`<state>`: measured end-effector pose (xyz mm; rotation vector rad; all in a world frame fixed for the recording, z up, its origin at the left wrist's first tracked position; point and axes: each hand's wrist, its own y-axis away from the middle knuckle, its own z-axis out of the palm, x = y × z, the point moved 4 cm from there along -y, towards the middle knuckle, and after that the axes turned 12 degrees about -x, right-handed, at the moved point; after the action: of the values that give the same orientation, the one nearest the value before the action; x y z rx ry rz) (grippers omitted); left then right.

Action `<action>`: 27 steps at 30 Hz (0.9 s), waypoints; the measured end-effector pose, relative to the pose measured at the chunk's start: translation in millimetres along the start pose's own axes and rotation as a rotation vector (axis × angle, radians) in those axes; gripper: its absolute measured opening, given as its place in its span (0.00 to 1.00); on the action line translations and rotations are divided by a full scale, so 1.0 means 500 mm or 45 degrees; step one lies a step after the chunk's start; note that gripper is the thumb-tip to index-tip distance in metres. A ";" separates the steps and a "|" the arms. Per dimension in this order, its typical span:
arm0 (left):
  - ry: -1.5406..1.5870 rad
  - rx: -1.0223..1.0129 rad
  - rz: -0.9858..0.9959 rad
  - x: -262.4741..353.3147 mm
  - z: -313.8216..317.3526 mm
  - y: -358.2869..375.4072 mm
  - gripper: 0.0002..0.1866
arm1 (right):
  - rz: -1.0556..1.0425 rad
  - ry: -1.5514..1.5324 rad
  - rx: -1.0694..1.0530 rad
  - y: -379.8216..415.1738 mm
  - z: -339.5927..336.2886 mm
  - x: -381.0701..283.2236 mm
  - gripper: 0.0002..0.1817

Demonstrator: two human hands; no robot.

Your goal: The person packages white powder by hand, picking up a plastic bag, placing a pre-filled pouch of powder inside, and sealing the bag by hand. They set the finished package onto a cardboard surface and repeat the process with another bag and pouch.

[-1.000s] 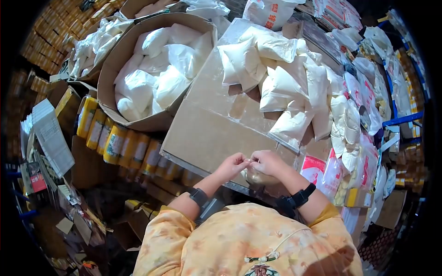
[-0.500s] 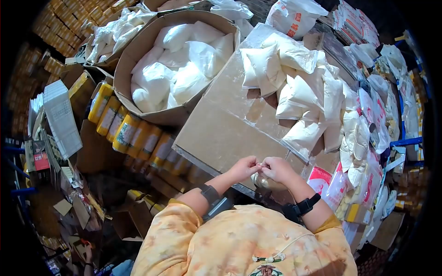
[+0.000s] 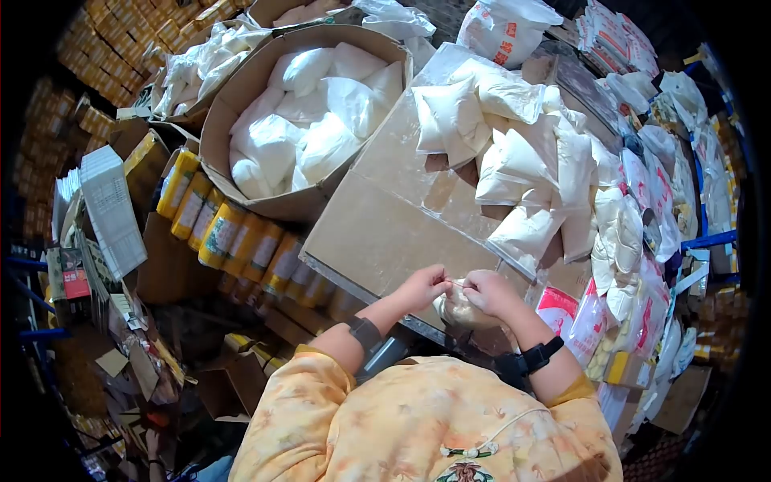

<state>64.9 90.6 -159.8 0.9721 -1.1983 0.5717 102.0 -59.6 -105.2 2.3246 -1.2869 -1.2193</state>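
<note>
Reaching forward and inward from yellow floral sleeves [image 3: 301, 402], both bare forearms converge in front of the chest, elbows bent and spread, a dark band [image 3: 536, 358] around each. The left hand [image 3: 427, 287] comes in from the left with its wrist roughly in line with the forearm, fingers curled and thumb pressed toward the index finger in a pinch. The right hand [image 3: 488, 293] mirrors it from the other side, knuckles up, back of the hand facing the camera, fingers bent inward. Only a small gap separates the two sets of fingertips, and a thin, pale twisted strand spans it, nipped at both ends. That strand appears to be the gathered neck of a small, rounded, see-through plastic bag with pale contents [image 3: 462, 312], which sits just below the fingers and partly under the right hand. It is at the near edge of a broad, flat brown cardboard surface [image 3: 385, 241]; whether it rests there or hangs cannot be told. Beyond the right hand, plump cream-white pillow-shaped plastic bags [image 3: 518, 165] lie heaped on that cardboard, the closest of them near the hand but apart from it.
</note>
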 end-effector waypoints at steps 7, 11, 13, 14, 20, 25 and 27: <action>-0.007 -0.005 -0.019 0.013 0.006 -0.009 0.07 | -0.016 -0.061 0.149 0.115 -0.025 0.077 0.09; 0.060 0.046 -0.018 -0.022 0.011 -0.021 0.06 | 0.054 -0.262 0.213 0.172 -0.019 0.137 0.08; 0.126 0.044 0.004 -0.023 0.015 -0.021 0.05 | 0.160 -0.469 0.192 0.194 -0.007 0.165 0.08; 0.158 0.027 0.014 -0.023 0.018 -0.024 0.05 | 0.118 -0.516 0.218 0.198 0.002 0.175 0.08; -0.147 0.072 0.010 0.010 0.023 -0.008 0.04 | 0.074 -0.847 0.370 0.206 0.055 0.234 0.07; -0.079 0.095 0.011 0.007 0.020 -0.002 0.04 | 0.139 -1.133 0.378 0.219 0.077 0.263 0.05; -0.091 0.119 -0.032 -0.001 0.006 0.004 0.05 | 0.128 -1.207 0.441 0.222 0.093 0.287 0.05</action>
<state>61.7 89.1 -159.7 1.0934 -1.2299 0.5808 39.5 -228.6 -155.6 1.8291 -1.9710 -2.3544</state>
